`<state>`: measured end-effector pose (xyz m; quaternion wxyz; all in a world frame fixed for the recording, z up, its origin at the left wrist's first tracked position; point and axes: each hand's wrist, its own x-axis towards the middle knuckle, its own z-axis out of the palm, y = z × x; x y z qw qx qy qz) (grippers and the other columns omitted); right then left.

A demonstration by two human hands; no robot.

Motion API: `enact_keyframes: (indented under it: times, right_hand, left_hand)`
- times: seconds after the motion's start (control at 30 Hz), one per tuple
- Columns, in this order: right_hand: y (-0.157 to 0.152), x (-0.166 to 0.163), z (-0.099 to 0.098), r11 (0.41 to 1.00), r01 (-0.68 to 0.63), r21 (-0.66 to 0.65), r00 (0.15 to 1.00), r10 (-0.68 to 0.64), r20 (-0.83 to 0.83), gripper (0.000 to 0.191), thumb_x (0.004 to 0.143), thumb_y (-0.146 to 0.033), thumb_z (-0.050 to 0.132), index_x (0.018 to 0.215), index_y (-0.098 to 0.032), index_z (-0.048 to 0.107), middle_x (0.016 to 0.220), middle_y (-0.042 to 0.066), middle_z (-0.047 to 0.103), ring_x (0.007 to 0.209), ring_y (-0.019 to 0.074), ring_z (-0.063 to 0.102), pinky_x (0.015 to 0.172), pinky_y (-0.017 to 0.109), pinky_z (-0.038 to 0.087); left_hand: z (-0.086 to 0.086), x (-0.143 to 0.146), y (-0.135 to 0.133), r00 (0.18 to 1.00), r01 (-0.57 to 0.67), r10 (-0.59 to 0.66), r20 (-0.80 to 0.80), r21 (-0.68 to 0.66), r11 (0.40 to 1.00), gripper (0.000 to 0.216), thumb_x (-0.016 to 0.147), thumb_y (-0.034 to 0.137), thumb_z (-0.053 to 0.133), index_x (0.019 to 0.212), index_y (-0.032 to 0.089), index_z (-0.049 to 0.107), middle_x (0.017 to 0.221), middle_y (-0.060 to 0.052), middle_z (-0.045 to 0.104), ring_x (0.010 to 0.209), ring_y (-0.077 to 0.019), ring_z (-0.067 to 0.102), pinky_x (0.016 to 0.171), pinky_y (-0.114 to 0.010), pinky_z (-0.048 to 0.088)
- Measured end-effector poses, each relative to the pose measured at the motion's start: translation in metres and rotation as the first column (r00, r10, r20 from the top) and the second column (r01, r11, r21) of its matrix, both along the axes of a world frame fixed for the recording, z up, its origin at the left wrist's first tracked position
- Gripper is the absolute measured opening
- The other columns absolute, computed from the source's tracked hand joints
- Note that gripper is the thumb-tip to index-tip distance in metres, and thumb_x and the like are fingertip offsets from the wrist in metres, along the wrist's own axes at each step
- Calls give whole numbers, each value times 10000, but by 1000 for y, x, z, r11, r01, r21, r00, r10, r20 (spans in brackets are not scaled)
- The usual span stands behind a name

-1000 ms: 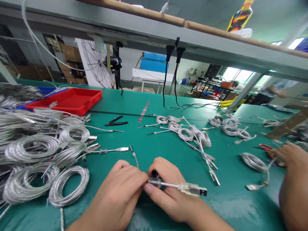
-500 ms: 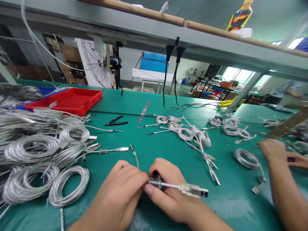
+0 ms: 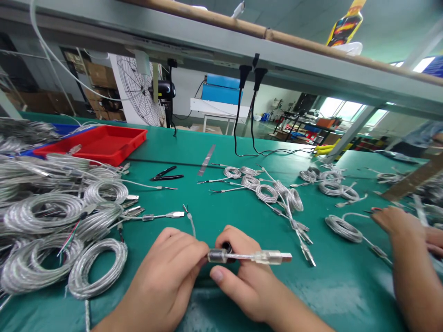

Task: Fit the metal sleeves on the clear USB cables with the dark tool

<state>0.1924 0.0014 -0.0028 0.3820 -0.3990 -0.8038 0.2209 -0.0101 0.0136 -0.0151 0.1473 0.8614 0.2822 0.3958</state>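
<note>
Low in the middle of the view, my left hand (image 3: 173,269) pinches a clear-jacketed USB cable (image 3: 238,256) beside its dark cylindrical ferrite bead (image 3: 217,256). The cable's USB plug (image 3: 275,257) points right, across my right hand (image 3: 247,272). Stripped wire ends (image 3: 188,214) on a short cable length rise beyond my left hand. My right fingers curl round a small dark hollow cylinder (image 3: 227,247), mostly hidden by the bead and fingers. The right thumb stands apart, below the bead. Most of the left fingers' inner side is hidden.
Coiled cables (image 3: 44,214) heap up at left, by a red tray (image 3: 114,143). Black cutters (image 3: 168,174), a steel ruler (image 3: 206,160) and more coils (image 3: 268,193) lie ahead. Another person's hand (image 3: 399,226) works at right beside a coil (image 3: 344,228).
My right thumb has come off the bead and dropped lower. The USB plug has swung up slightly and turned. The other person's hand and the coil beside it have shifted.
</note>
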Motion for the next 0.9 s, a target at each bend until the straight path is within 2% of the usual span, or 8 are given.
enact_keyframes:
  times: [0.3,0.47,0.63,0.9]
  right_hand:
    - [-1,1,1,999,-2,-37,999,0,-39,315,1009,-504,532,893,-212,521,819,-18,509,734,170,477,653,291,320]
    - [-3,1,3,998,1,-60,1000,-2,-6,194,1009,-363,521,885,-217,494,825,-21,499,735,163,464,653,284,317]
    - [-5,-1,5,998,24,-56,999,-22,37,238,1027,-384,503,858,-216,488,794,-20,505,706,161,462,642,281,329]
    - [-3,-4,2,997,72,29,995,-74,60,255,1006,-386,476,811,-221,466,717,-29,488,625,153,440,593,282,301]
  left_hand:
    - [-3,1,0,999,17,-17,-30,8,1000,248,1029,43,358,1023,218,535,867,3,616,792,-182,537,753,-354,340]
    - [-4,2,0,999,12,-11,-45,32,999,250,1030,35,361,996,212,535,870,-9,620,788,-189,530,742,-358,329]
    - [-5,2,1,999,16,-15,-49,23,1000,248,1035,46,357,1017,213,539,866,-8,615,784,-190,521,743,-359,330]
    - [-5,3,0,998,27,-26,-57,19,999,240,1035,59,358,1028,217,538,869,-9,622,783,-191,532,738,-354,341]
